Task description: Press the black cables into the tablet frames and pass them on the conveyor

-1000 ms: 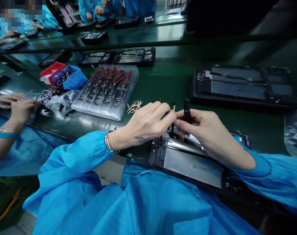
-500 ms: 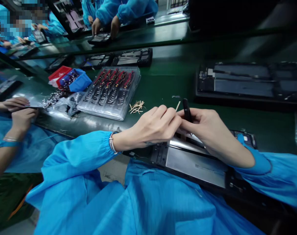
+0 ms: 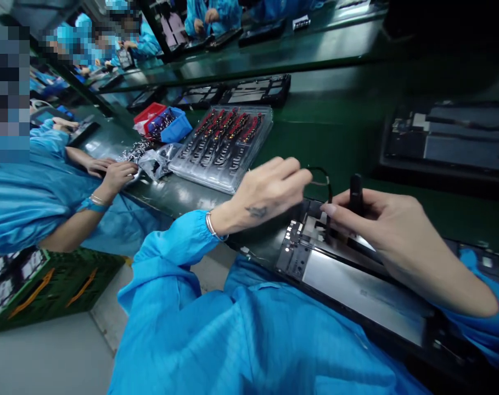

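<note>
Lying at the near edge of the green table (image 3: 315, 137), just in front of the person's blue smock, the opened device (image 3: 356, 280) shows a grey plate and a small circuit board at its left end. Above that end the left hand (image 3: 269, 192) pinches a thin black cable (image 3: 324, 184) between thumb and forefinger, the cable arching over toward the right hand (image 3: 381, 222). That hand is closed around a slim black tool (image 3: 355, 192) held upright, its fingertips pressed down near the device's upper edge; the tool's tip is hidden behind the fingers. A silver bracelet (image 3: 211, 226) circles the left wrist. Farther out on the table, to the left, a clear plastic tray (image 3: 224, 145) holds rows of red and black parts, and just beyond it stand a blue bin (image 3: 177, 130) and a red bin (image 3: 148, 112). Crumpled foil bags (image 3: 150, 159) lie beside the tray. Another opened device (image 3: 450, 145) rests well apart on the right. At the left a co-worker's hand (image 3: 117, 174) in a blue sleeve rests on the table's edge.
</note>
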{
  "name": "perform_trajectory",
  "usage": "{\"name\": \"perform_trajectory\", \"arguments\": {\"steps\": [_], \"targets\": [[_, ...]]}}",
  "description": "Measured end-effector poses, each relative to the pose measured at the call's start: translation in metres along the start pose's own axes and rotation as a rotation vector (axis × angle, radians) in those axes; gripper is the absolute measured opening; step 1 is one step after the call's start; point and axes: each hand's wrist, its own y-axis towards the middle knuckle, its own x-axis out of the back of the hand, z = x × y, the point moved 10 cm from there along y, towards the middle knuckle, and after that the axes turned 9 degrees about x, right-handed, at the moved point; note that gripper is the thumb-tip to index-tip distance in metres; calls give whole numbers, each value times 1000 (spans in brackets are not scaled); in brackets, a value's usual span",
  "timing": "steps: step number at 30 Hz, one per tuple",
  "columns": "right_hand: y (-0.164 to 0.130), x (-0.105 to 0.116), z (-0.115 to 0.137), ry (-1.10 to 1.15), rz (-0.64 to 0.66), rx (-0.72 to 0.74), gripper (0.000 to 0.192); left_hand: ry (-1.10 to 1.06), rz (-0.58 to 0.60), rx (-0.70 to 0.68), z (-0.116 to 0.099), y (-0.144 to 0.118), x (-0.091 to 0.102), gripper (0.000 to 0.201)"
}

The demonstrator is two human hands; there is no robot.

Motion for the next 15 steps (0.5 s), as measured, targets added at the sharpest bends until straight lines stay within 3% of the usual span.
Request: {"name": "perform_trajectory", "arguments": {"steps": [4, 8, 15], "targets": [[1, 1, -12, 81, 17, -35, 42, 120, 257, 212, 68, -1, -30, 22], [2, 0, -13, 104, 26, -56, 42, 193, 535, 164, 88, -10, -62, 27], [-1, -4, -8, 224, -3, -162, 49, 237, 378, 136, 75, -4, -43, 29]]}}
